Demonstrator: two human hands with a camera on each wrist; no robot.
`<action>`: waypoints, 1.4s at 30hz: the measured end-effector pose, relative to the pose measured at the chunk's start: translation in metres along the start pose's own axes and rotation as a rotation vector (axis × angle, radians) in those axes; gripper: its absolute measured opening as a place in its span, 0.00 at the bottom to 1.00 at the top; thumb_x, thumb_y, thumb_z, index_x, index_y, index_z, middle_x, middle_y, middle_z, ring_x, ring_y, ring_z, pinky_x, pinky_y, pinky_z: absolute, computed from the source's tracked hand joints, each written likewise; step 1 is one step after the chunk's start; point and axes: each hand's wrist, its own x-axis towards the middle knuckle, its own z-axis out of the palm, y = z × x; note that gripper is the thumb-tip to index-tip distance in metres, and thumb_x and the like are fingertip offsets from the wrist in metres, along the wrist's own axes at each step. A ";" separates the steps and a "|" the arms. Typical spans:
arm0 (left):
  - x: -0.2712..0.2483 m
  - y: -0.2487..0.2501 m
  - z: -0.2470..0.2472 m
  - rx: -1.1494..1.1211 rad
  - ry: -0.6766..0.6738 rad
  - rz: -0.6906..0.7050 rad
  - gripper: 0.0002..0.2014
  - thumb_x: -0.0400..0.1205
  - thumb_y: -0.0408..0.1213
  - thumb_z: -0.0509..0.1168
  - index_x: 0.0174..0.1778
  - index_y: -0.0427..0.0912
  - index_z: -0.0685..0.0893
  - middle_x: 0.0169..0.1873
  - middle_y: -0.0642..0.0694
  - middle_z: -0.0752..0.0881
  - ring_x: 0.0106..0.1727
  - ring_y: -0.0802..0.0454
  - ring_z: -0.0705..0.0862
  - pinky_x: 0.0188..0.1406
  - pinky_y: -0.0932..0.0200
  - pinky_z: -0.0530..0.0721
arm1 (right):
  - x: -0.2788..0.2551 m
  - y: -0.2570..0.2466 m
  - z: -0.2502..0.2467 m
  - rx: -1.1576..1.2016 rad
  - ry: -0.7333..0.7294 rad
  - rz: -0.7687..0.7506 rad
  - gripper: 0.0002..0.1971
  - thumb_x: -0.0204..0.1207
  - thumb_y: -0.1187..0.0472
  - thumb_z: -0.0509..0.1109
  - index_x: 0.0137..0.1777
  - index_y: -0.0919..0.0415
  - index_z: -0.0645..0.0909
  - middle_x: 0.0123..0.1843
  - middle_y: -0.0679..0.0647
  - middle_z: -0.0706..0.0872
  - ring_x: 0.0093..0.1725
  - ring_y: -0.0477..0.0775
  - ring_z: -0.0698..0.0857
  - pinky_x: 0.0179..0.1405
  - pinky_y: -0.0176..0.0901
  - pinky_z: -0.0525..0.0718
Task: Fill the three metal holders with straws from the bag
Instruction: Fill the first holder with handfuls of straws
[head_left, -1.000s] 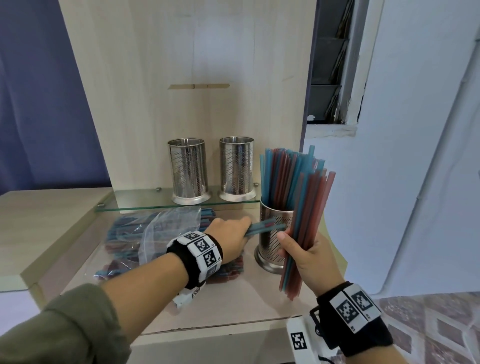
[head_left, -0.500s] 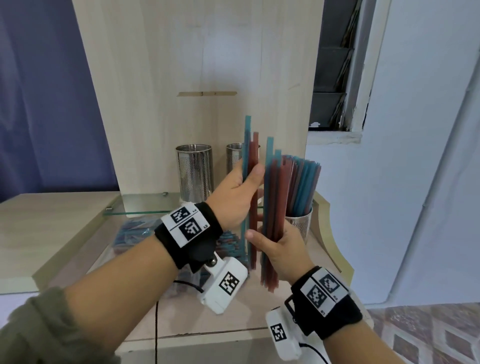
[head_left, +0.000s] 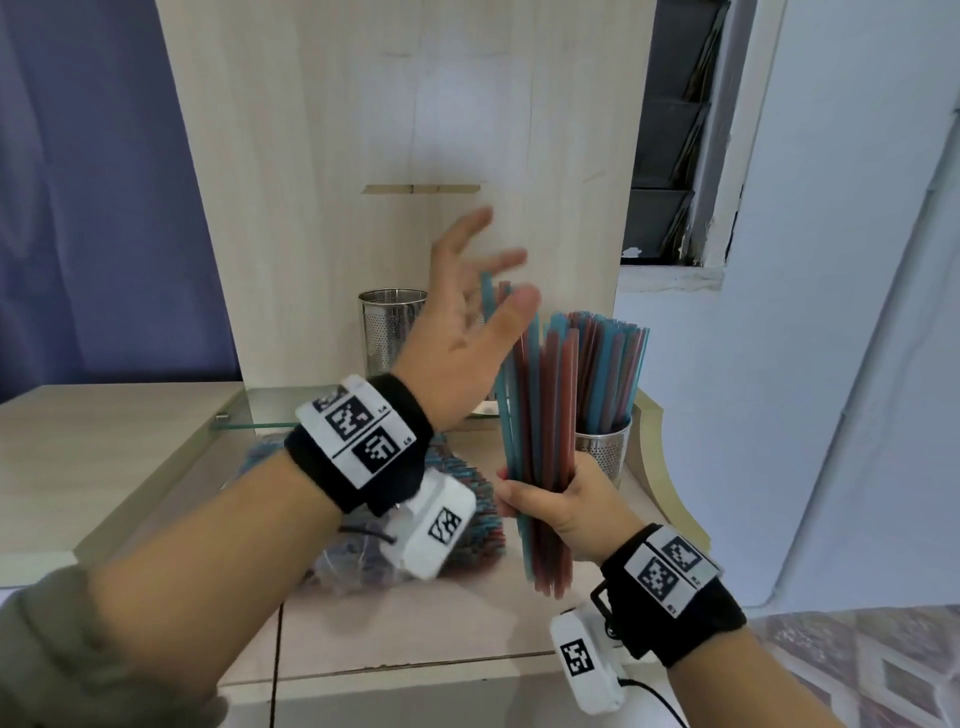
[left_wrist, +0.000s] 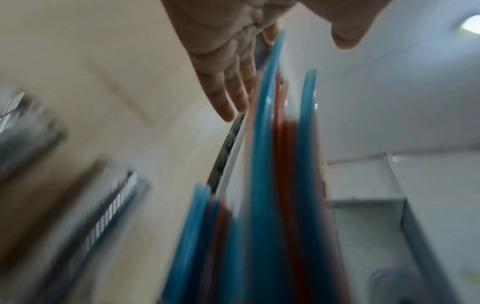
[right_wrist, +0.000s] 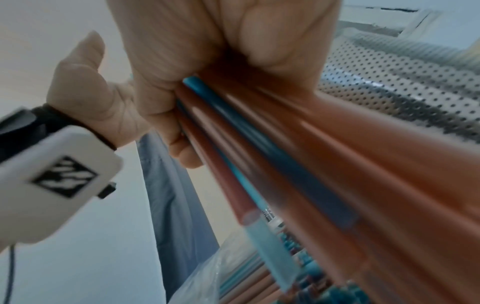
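My right hand (head_left: 550, 501) grips an upright bundle of red and blue straws (head_left: 540, 395) near its lower end, in front of a perforated metal holder (head_left: 605, 452) that stands full of straws. In the right wrist view the right hand (right_wrist: 207, 61) is curled round the bundle (right_wrist: 311, 154), with the holder (right_wrist: 402, 82) behind it. My left hand (head_left: 488, 280) is raised beside the bundle's top with its fingers spread and holds nothing. An empty holder (head_left: 392, 332) stands on the glass shelf (head_left: 270, 415). My left hand hides the third holder. The bag of straws (head_left: 470, 525) lies under my left wrist.
A tall wooden back panel (head_left: 405, 130) rises behind the shelf. A white wall (head_left: 831, 364) is close on the right. The light wooden counter (head_left: 104, 441) stretches to the left. In the left wrist view the left hand's fingers (left_wrist: 228, 72) are straight beside the blurred straws (left_wrist: 265, 164).
My left hand brought a few straws up from the bag, held them upright against the bundle, then let go and opened. The bundle in my right hand has grown.
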 end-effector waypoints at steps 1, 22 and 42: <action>0.006 0.003 -0.003 0.161 0.000 0.103 0.27 0.81 0.55 0.60 0.75 0.59 0.60 0.70 0.47 0.77 0.68 0.56 0.80 0.65 0.54 0.82 | 0.000 0.000 -0.001 0.003 -0.005 0.008 0.07 0.73 0.69 0.78 0.41 0.55 0.88 0.37 0.55 0.90 0.42 0.59 0.91 0.54 0.56 0.89; -0.007 -0.107 0.023 0.636 -0.363 -0.341 0.47 0.74 0.58 0.73 0.84 0.45 0.57 0.80 0.50 0.67 0.78 0.56 0.67 0.78 0.50 0.69 | 0.017 -0.090 -0.081 0.201 0.286 -0.221 0.06 0.75 0.69 0.74 0.43 0.58 0.85 0.35 0.57 0.88 0.39 0.55 0.87 0.47 0.50 0.87; -0.024 -0.149 0.076 0.459 -0.189 -0.356 0.43 0.64 0.58 0.79 0.73 0.56 0.67 0.57 0.59 0.83 0.60 0.56 0.84 0.59 0.55 0.82 | 0.065 -0.032 -0.072 -0.227 0.409 -0.157 0.05 0.70 0.59 0.80 0.44 0.50 0.88 0.44 0.50 0.93 0.48 0.50 0.91 0.58 0.53 0.87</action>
